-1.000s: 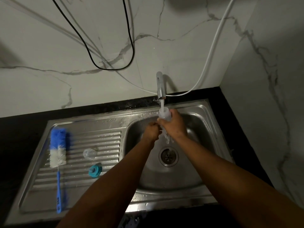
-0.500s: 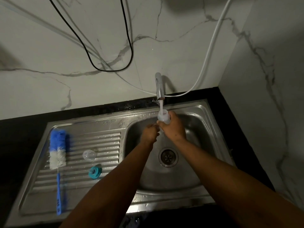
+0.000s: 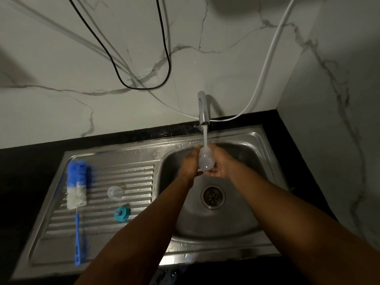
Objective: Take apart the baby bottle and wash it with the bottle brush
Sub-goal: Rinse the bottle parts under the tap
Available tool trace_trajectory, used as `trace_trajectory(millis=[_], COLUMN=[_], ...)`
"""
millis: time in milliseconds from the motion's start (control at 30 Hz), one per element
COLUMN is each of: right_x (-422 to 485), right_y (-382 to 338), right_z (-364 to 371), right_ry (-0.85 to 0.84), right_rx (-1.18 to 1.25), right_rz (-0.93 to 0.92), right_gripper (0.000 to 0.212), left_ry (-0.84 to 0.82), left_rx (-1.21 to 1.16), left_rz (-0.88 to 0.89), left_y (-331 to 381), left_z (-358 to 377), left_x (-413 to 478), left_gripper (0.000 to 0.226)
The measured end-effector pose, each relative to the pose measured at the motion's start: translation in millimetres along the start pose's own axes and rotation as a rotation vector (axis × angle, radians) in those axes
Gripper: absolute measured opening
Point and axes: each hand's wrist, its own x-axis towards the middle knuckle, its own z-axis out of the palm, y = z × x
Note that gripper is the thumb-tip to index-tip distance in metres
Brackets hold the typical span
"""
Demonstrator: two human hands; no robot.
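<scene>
Rinsing the bottle (image 3: 205,161) under the running tap (image 3: 202,108) above the sink (image 3: 242,212), I grip it with left hand (image 3: 190,163) and right hand (image 3: 223,164); best to rotate it slowly so water reaches every side.

Bottle (image 3: 205,161) under running tap (image 3: 203,109)
</scene>
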Motion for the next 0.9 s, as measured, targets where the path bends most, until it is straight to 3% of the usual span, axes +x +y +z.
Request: trace_trajectory(millis=[167,367,533,667,800,900], right_x=[-5,-6,-20,-25,-16,-11], right_y=[5,38,48,47,58,63], right_z=[-11,-11,12,36,59,84], right_ry=[-0.108,-0.062,-0.124,-0.143,-0.119,-0.009], right_rx=[0.212,0.260,0.263,0.278,-0.009,-0.294], right_rz=[0.050,0.127,0.106,0.071,0.039,-0.102], right_gripper=[0.045,0.042,0.038,0.040,0.058,0.038], left_ry=[-0.028,0.026,-0.035,-0.102,0.019,0.148], left_rx=[0.055,0.093,0.123,0.241,0.244,0.237], left_rz=[0.016,-0.051,-0.010,0.162,0.256,0.206], left_y=[-3,-21,-29,-29,-30,-30], left_z=[-8,-25,-46,-65,-105,-147], left_x=[-5,-12,-29,-40,-41,-39], left_gripper=[0.050,0.062,0.055,0.040,0.026,0.041])
